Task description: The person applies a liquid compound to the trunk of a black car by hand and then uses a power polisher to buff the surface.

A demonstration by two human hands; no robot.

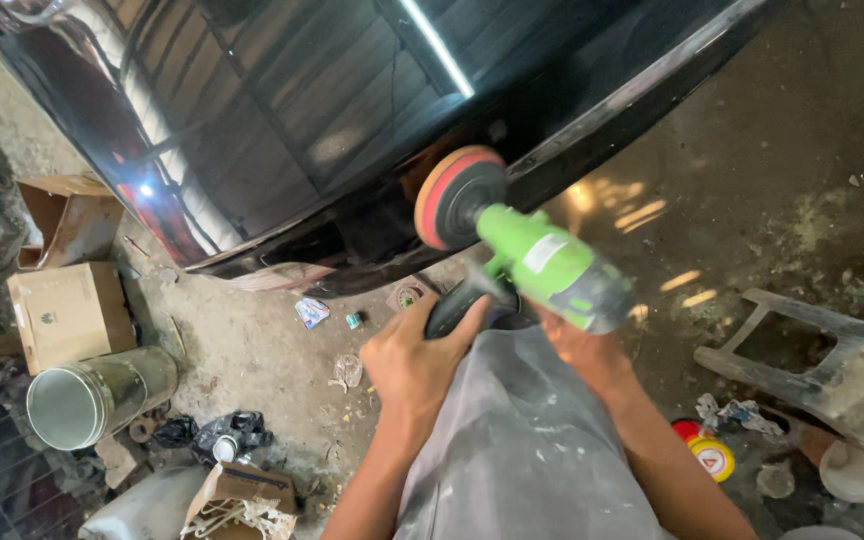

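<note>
1. head view: the left hand (414, 362) has its fingers clamped on the black side grip of the green polisher (542, 265), seemingly to steady it
2. the right hand (574, 345) sits under the tool's rear; its fingers are hidden, so i cannot tell how they close, likely bearing the weight
3. the polisher's orange pad (449, 195) presses flat against the lower edge of the glossy black car panel (302, 120), tool angled up from the lap
4. a grey apron (522, 440) covers the knees between the arms
5. on the dirty floor (252, 350): a cardboard box (70, 312) and metal can (92, 397) to the left, a grey stool frame (812, 365) and a red and yellow tin (707, 452) to the right, all apart from the tool
</note>
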